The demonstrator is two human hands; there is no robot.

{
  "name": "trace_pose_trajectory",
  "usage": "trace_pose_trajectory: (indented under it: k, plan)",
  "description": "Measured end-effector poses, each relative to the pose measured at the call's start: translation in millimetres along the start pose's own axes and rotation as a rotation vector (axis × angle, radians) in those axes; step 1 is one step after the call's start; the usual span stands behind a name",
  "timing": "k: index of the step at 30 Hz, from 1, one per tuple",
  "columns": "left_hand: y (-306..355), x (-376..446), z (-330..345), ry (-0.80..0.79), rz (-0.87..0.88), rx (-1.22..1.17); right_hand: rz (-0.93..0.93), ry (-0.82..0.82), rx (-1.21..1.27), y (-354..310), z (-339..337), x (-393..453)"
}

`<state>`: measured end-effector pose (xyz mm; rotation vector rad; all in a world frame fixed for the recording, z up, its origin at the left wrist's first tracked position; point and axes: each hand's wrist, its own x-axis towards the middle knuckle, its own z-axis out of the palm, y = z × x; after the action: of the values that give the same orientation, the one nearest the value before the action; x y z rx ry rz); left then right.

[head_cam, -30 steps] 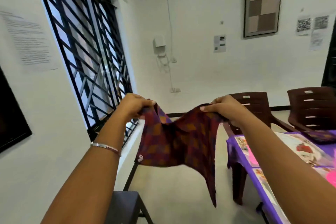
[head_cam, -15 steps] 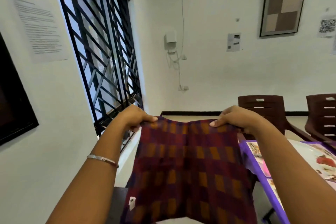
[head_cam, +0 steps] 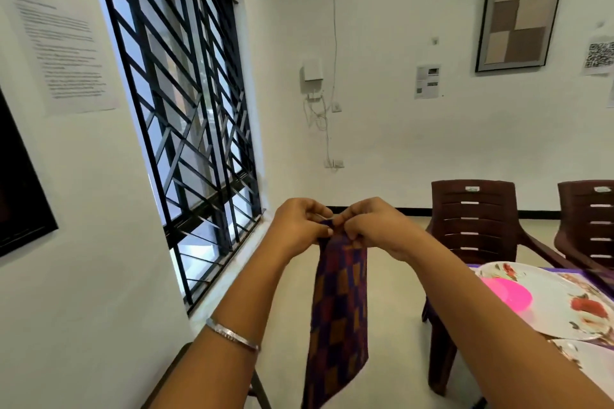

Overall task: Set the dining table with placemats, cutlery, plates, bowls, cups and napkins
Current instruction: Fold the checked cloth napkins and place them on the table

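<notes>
Both hands raised in front of the person, knuckles almost touching. Left hand [head_cam: 299,226] and right hand [head_cam: 372,226] each pinch the top edge of a checked cloth napkin [head_cam: 339,315], fingers [head_cam: 327,232] curled tight on the fabric, so both are grasping it. Napkin is dark maroon and purple with orange squares; it is doubled lengthwise and hangs straight down in a narrow strip between the forearms, in the air and clear of the bench, lower end tapering to a point near the bottom of the view. Silver bangle [head_cam: 232,337] on the left wrist. Bench [head_cam: 584,272] at far right, purple covering showing at its far edge; a floral plate [head_cam: 564,302] lies near its left edge with a pink bowl [head_cam: 508,292] resting on it, and a second floral plate [head_cam: 578,355] just nearer. Two brown plastic chairs [head_cam: 475,219] stand at the far side of the bench. Barred window [head_cam: 186,116] to the left; framed picture [head_cam: 518,16] on the back wall.
</notes>
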<state>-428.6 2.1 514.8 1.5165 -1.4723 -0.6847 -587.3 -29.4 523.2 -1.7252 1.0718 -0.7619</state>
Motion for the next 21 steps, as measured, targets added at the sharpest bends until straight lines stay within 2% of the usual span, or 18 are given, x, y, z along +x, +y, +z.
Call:
trace_pose_trajectory:
  k: [4,7,14,21]
  plan:
    - [1.6,-8.5,-8.5,-0.047,-0.039,-0.087,-0.078,-0.047,-0.013,0.7,0.0,-6.9]
    - [2.8,-16.7,-12.4,-0.087,-0.021,-0.074,-0.145,0.032,-0.174,2.2,4.6,-8.2]
    - [-2.1,-32.5,-24.2,-0.011,0.054,0.008,-0.223,0.137,-0.429,-6.4,15.5,-13.8]
    - [-1.9,-41.3,-29.5,-0.032,0.071,0.031,-0.307,0.194,-0.577,-15.4,27.9,-12.3]
